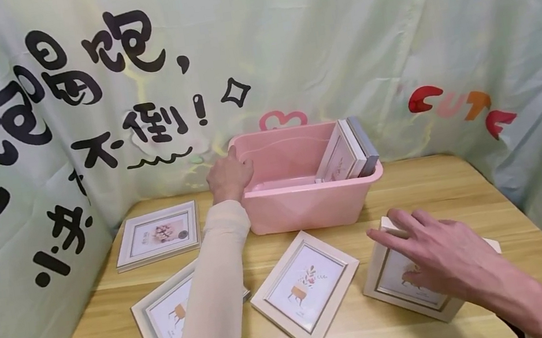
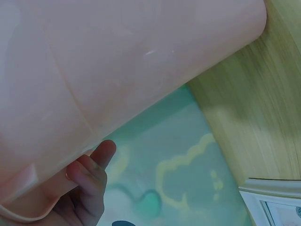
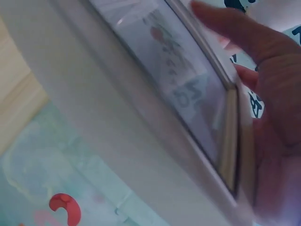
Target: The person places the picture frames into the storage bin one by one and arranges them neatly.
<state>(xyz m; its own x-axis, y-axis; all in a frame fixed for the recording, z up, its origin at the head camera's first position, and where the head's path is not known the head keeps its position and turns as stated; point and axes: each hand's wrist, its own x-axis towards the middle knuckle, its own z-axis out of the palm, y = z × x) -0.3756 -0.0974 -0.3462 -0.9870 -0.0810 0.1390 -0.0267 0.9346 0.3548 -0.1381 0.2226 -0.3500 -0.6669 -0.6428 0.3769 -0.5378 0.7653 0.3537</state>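
My left hand [image 1: 229, 176] grips the left rim of a pink plastic bin [image 1: 303, 209], its fingers curled under the lip in the left wrist view. At the right of the table my right hand [image 1: 446, 253] holds a white picture frame [image 1: 392, 282] that stands tilted up on its edge. The thumb lies on the front of this frame and the fingers reach over its top; the frame [image 3: 155, 117] fills much of the right wrist view. Inside the bin, a few picture frames [image 1: 339, 154] lean upright against the right end.
A white picture frame [image 1: 306, 291] lies face up at the table's middle. Under my left forearm lies another frame [image 1: 154, 321], partly hidden by the sleeve. A third frame [image 1: 157, 235] lies at the back left. Printed cloth [image 1: 316, 51] hangs around the wooden table [image 1: 431, 186].
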